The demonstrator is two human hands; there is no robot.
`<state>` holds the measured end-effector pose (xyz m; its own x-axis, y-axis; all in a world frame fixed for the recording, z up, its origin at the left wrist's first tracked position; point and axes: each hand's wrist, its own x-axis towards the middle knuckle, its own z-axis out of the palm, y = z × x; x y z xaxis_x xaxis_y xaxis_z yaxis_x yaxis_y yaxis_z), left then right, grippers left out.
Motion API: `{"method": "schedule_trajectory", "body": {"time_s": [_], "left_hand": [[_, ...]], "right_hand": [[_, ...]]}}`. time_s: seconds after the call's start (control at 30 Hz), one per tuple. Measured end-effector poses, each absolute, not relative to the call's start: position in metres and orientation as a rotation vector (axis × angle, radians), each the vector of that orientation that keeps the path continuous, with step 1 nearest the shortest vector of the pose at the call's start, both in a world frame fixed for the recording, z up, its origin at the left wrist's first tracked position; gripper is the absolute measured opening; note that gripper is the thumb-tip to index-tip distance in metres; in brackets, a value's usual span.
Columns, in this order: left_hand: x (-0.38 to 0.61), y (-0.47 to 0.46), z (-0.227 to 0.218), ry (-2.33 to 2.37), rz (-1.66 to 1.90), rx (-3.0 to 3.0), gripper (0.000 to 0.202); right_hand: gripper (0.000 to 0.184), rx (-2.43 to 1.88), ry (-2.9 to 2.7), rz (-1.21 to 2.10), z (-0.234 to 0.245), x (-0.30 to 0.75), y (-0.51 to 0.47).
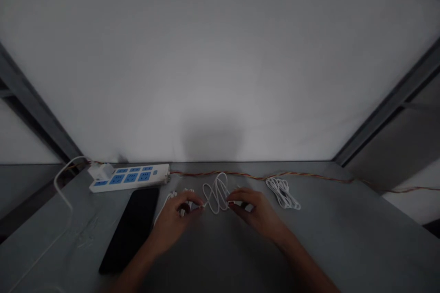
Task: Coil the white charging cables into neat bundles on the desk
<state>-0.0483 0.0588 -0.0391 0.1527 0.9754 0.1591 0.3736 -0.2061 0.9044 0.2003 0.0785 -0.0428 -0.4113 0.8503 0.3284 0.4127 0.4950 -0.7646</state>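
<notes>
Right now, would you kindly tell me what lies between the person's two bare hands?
In the head view, a looped thin white cable lies between the left hand and the right hand.

Smooth white plastic cable (pixel 216 174); glossy plastic power strip (pixel 151 179)

This looks like a plain indoor work station, with a grey table (pixel 347 238) holding a power strip (pixel 129 177) against a white wall (pixel 220 55).

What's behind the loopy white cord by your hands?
Behind the looped white cable, a twisted orange-brown wire runs along the back edge of the gray table. Your left hand and right hand cover parts of it, so those cannot be seen.
</notes>
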Motion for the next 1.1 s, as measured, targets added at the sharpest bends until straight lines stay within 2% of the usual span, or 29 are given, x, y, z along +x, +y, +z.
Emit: {"method": "schedule_trajectory", "body": {"time_s": [0.43,1.1], "left_hand": [[-0.046,0.056,-0.041,1.306,1.045,1.779,0.005],[-0.041,0.051,-0.045,1.323,1.015,1.875,0.009]], "right_hand": [[0.008,-1.211,-1.935,0.780,-0.042,0.198,0.078],[0.008,-1.232,-1.970,0.790,-0.044,0.196,0.074]]}}
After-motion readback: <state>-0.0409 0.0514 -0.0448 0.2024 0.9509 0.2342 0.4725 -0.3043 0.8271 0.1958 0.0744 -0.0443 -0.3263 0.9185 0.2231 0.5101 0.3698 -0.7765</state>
